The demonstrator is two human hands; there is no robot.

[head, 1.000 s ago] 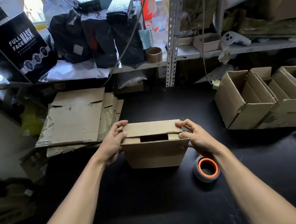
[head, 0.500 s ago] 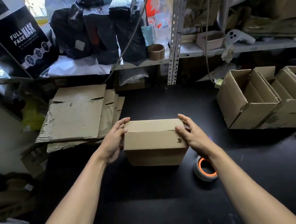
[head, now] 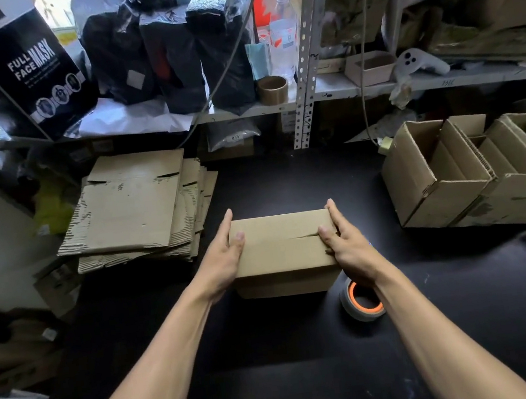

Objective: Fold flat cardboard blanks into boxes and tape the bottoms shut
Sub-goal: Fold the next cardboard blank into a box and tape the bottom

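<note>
On the black table: a cardboard box (head: pixel 283 250) stands in the middle, flaps folded down on top, a short gap showing in the seam near its right end.
Left hand: the left hand (head: pixel 221 261) lies against the box's left end, fingers straight along the side and the thumb resting flat on the top flap.
Right hand: the right hand (head: pixel 347 241) lies against the box's right end in the same way, fingers straight along the side, thumb pressed on top just by the gap in the seam.
Grip: both hands are spread flat and press the box between them; neither curls round it.
Tape: a roll of tape (head: pixel 362 300) with an orange core lies flat on the table (head: pixel 279 381), just beside the box's near right corner and partly under the right wrist.
Blanks: a stack of flat cardboard blanks (head: pixel 136 209) lies to the left of the box, well apart from it.
Finished boxes: a row of open boxes (head: pixel 472 171) sits tilted at the right side of the table.
Shelf: behind the table, a metal shelf (head: pixel 308 99) carries a black carton printed FULL FACE MASK (head: pixel 24 70), dark bags (head: pixel 168 51), a brown tape roll (head: pixel 273 89) and a plastic bottle (head: pixel 283 36).
</note>
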